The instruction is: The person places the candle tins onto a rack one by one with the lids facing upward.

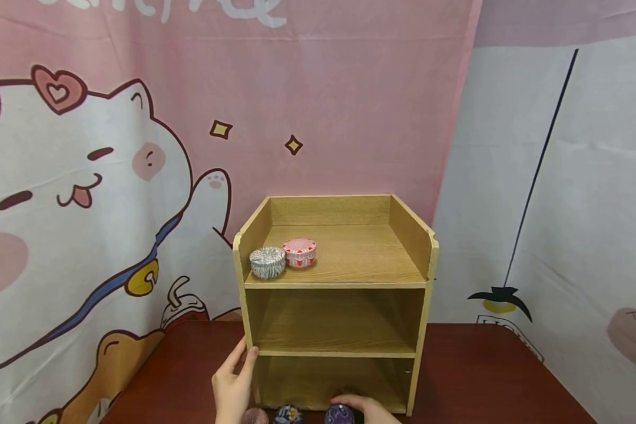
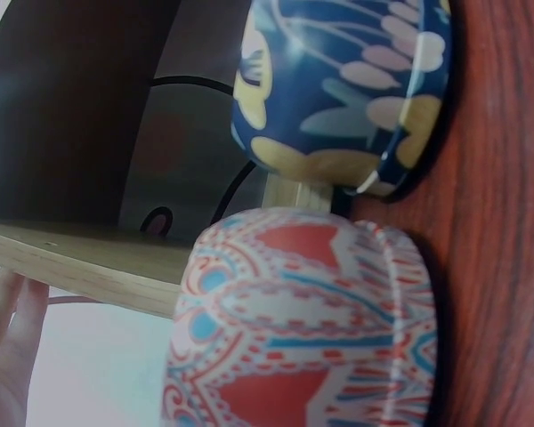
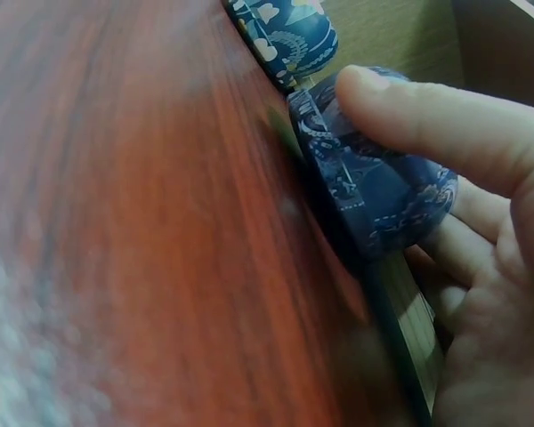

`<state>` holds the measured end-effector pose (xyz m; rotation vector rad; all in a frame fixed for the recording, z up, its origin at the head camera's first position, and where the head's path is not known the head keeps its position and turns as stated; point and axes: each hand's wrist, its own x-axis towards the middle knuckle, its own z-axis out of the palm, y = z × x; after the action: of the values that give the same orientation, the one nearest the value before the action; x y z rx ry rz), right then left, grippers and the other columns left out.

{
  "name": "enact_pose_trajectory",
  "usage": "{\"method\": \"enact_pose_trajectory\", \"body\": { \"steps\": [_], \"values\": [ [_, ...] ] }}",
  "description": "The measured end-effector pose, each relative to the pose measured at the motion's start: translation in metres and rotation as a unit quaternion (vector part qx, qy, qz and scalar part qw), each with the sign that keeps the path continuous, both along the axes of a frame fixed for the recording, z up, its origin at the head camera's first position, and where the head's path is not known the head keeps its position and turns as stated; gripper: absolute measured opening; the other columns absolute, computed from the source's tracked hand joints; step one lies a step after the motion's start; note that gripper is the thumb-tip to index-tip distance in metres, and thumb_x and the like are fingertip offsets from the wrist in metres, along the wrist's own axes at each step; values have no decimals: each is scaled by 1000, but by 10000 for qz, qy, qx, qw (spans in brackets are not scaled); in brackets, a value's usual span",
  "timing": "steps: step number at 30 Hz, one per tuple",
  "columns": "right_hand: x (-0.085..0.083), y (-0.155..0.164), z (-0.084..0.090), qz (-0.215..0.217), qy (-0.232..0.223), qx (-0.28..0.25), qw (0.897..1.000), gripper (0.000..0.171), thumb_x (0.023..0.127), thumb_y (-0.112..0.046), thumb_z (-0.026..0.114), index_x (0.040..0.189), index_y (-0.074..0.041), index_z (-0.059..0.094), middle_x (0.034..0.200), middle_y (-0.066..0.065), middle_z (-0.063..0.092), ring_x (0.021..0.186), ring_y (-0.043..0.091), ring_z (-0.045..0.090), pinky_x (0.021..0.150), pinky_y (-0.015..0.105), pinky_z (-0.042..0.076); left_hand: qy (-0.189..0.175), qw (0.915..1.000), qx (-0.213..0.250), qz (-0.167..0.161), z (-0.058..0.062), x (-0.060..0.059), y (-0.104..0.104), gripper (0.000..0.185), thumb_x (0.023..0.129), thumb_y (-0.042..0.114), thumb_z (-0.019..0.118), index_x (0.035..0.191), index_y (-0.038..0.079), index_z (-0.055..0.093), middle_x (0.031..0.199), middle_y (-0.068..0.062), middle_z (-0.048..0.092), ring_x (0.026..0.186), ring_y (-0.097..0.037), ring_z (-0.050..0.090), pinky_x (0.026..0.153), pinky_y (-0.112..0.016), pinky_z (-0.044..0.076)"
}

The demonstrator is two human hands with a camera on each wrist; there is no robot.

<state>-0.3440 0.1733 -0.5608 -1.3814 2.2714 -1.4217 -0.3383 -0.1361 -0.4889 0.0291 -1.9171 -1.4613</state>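
My left hand (image 1: 232,386) holds the left side panel of a small wooden shelf (image 1: 335,286), thumb at the front edge and fingers on the outer face. My right hand (image 1: 370,408) pinches a round dark blue patterned tin (image 3: 374,178) between thumb and fingers, low at the shelf's front. Left of it stands a navy floral tin (image 2: 347,89). Beside that is a tin with a red, white and blue pattern (image 2: 294,320). Both rest on the table before the shelf. On the top tier sit a zebra-striped tin (image 1: 267,262) and a pink tin with red shapes (image 1: 300,253), side by side.
The shelf has three tiers, with raised walls around the top one. It stands on a dark red wooden table (image 1: 477,371). Behind hangs a pink and white cloth (image 1: 350,106) with a cartoon cat.
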Motion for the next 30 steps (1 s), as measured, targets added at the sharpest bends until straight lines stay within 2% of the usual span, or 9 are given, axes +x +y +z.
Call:
{"method": "enact_pose_trajectory", "body": {
  "steps": [6, 10, 12, 17, 22, 25, 30],
  "values": [
    [2, 0, 3, -32, -519, -163, 9985, 51, 91, -17, 69, 133, 8, 52, 133, 1, 57, 121, 4, 45, 95, 24, 40, 4, 10000, 89, -32, -1, -2, 0, 37, 88, 25, 75, 122, 14, 70, 100, -11, 72, 57, -19, 65, 50, -20, 49],
    [3, 1, 4, -68, -498, -173, 9986, 50, 91, -17, 69, 132, 8, 53, 132, 2, 58, 121, 4, 45, 95, 24, 40, -39, 9999, 92, -34, -1, -1, 0, 37, 88, 27, 74, 122, 15, 70, 102, -12, 72, 54, -22, 64, 48, -22, 48],
    [3, 1, 4, -100, -405, -155, 9990, 50, 91, -17, 70, 132, 6, 54, 132, -2, 57, 121, 4, 45, 94, 24, 40, -63, 9999, 87, -20, 1, 0, 0, 37, 88, 27, 74, 122, 15, 70, 102, -13, 72, 52, -19, 63, 47, -22, 47],
    [2, 3, 2, -101, -333, -131, 9993, 48, 91, -17, 70, 132, 3, 56, 132, -9, 56, 121, 4, 45, 94, 25, 41, -6, 10000, 59, -22, 2, 2, 1, 36, 89, 23, 73, 122, 11, 70, 101, -14, 72, 60, -8, 64, 53, -18, 48],
    [4, 4, 5, -112, -471, -103, 9988, 47, 91, -15, 70, 132, 3, 56, 131, -3, 58, 120, 5, 47, 94, 25, 41, 0, 10000, 40, -21, 4, 3, 2, 36, 89, 23, 73, 122, 10, 70, 102, -13, 72, 69, -5, 66, 58, -15, 49],
    [7, 3, 11, -245, -800, -83, 9965, 47, 90, -15, 70, 131, 3, 56, 129, -2, 60, 117, 4, 49, 92, 25, 42, -39, 10000, 44, -4, 4, 3, 2, 37, 88, 24, 74, 122, 11, 70, 104, -14, 71, 66, -9, 67, 56, -17, 49],
    [13, 0, 21, -504, -1414, -40, 9887, 51, 88, -15, 72, 132, 5, 55, 127, -6, 61, 113, 4, 51, 89, 25, 43, -169, 9998, 64, 19, 3, 2, 1, 38, 88, 27, 74, 122, 12, 70, 106, -14, 70, 58, -18, 65, 50, -21, 48]
  ]
}}
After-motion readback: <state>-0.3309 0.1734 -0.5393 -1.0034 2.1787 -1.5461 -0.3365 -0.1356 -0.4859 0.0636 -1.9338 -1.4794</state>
